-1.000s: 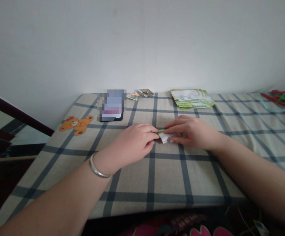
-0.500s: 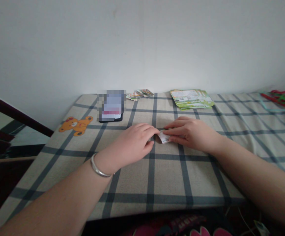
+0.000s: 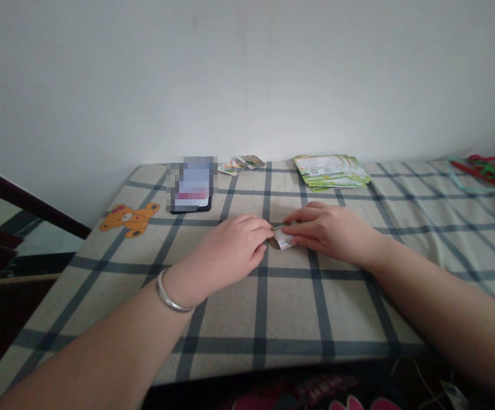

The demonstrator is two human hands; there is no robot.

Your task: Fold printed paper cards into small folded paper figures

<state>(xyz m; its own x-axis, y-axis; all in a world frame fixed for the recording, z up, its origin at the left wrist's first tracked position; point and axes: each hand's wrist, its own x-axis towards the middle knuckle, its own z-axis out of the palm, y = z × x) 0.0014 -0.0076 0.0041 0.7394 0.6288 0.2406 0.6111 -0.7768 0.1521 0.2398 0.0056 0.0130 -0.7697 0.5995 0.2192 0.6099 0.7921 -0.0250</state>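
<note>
Paper slip (image 3: 284, 240), mid-frame, showing less white than earlier, right hand (image 3: 337, 232) pressing, pinch unclear, left hand (image 3: 235, 246) touching, thumb standing apart

Our right hand (image 3: 330, 230) hides part of the paper (image 3: 284, 240). Beyond that hand, the cards (image 3: 330, 169) bear print too small to read; far to its right, a red tangle (image 3: 489, 171) leaves our view. Beyond our left hand (image 3: 239, 245), the phone (image 3: 193, 182) is blurred.

Front tablecloth (image 3: 292, 310) passable, phone (image 3: 194, 185) and leaflets (image 3: 333, 171) obstructing rear, wall (image 3: 247, 74) beyond
</note>
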